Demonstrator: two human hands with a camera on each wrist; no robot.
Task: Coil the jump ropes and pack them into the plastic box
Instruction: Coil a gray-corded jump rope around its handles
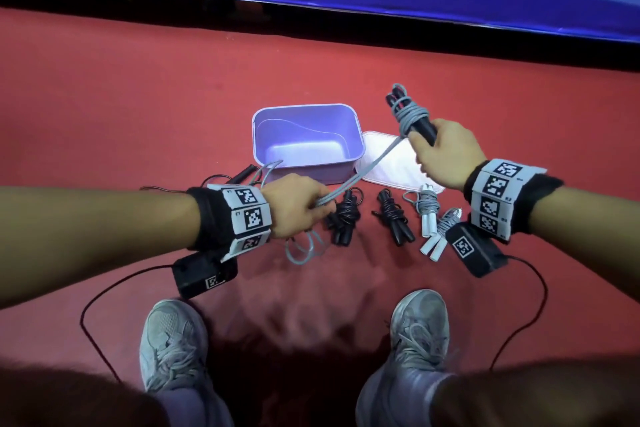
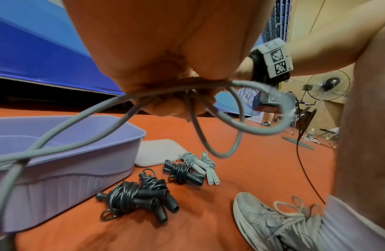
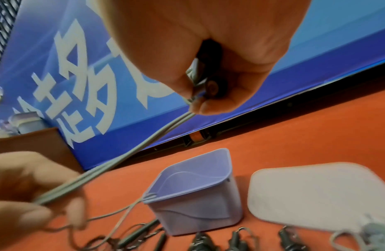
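Right hand grips the black handles, left hand pinches the grey rope stretched between them, purple box just beyond.

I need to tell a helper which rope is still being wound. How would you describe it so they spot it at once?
Start at the purple plastic box on the red floor. Just right of it, the right hand holds two black handles raised, with grey cord wound round them and stretched to the left hand. Unlike the coiled bundles on the floor, it is held up and half unwound.

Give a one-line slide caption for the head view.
Right hand grips black handles while left hand feeds grey rope; purple box empty.
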